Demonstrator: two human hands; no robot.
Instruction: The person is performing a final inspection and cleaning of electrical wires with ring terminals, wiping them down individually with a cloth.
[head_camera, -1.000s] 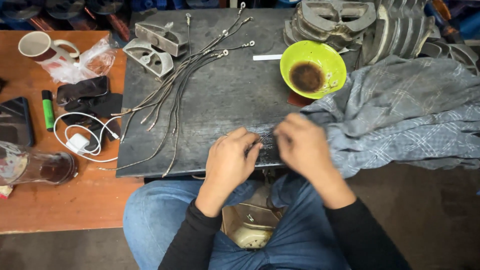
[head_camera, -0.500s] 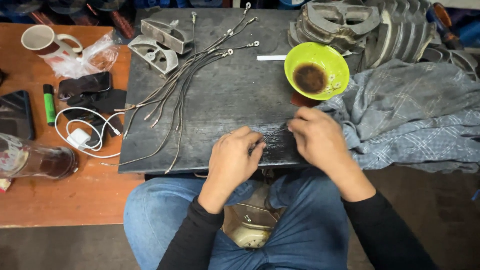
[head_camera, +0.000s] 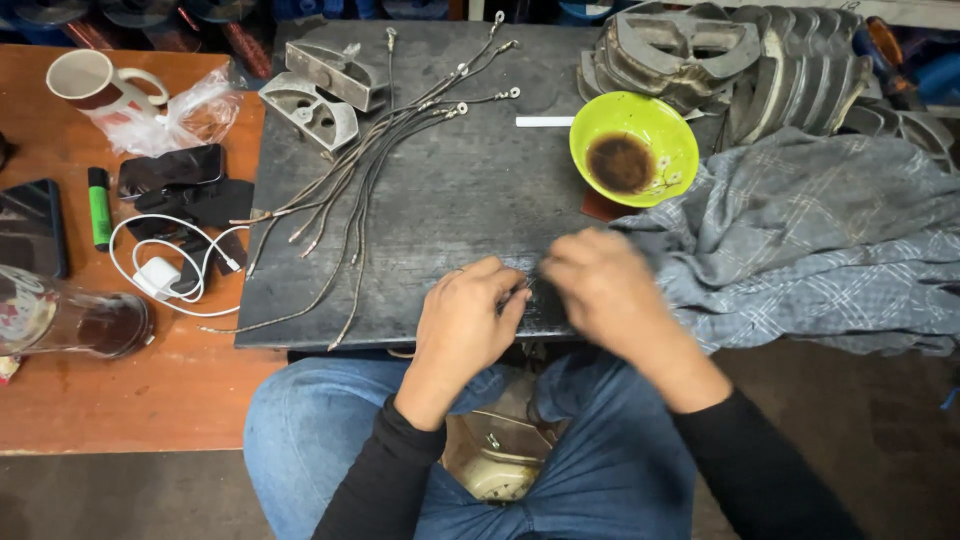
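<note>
Low in the frame's centre, the left hand (head_camera: 465, 320) and right hand (head_camera: 600, 285) both pinched the grey cloth (head_camera: 800, 250) edge on the dark table (head_camera: 450, 200).

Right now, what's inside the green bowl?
The green bowl holds a dark brown residue or liquid at its bottom, nothing else. What lies under the bowl is covered, apart from a dark edge showing below it.

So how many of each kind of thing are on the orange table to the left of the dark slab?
Mug: 1
Clear plastic bag: 1
Green marker: 1
White charger with cable: 1
Glass jar: 1
Dark phones or cases, overlapping so count uncertain: about 3
Total: about 8
</note>
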